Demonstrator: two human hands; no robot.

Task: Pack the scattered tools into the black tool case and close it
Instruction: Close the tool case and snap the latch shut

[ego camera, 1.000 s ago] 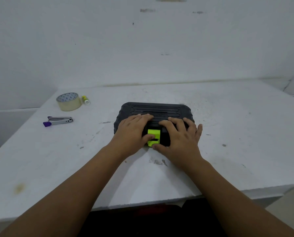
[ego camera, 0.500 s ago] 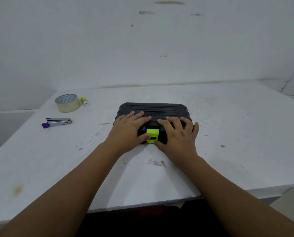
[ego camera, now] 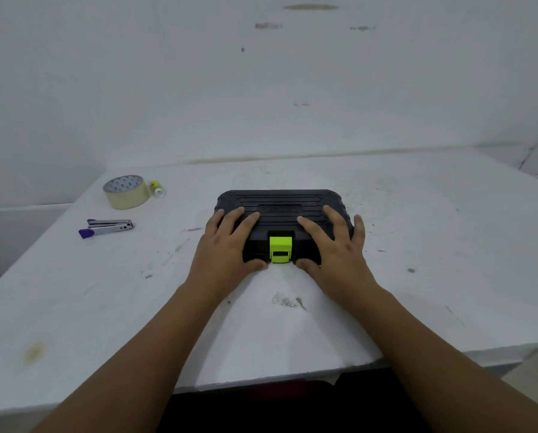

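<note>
I see black tool case (ego camera: 280, 200) mid-table, lid down, lime latch (ego camera: 280, 249) facing me. Left hand (ego camera: 227, 248) and right hand (ego camera: 336, 248) press flat on lid, fingers straight, gripping nothing. I judge shell rigid, ribbed, weighty; take by side walls.

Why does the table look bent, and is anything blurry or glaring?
Head view: wide lens bows the table at its edges; soft even light, no glare; faint shadows beneath left hand and right hand; case and latch look sharp.

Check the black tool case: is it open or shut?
Shut. The lid of the black tool case lies flat, green latch down over the front, left hand and right hand spread on top. Latched fully: cannot tell.
</note>
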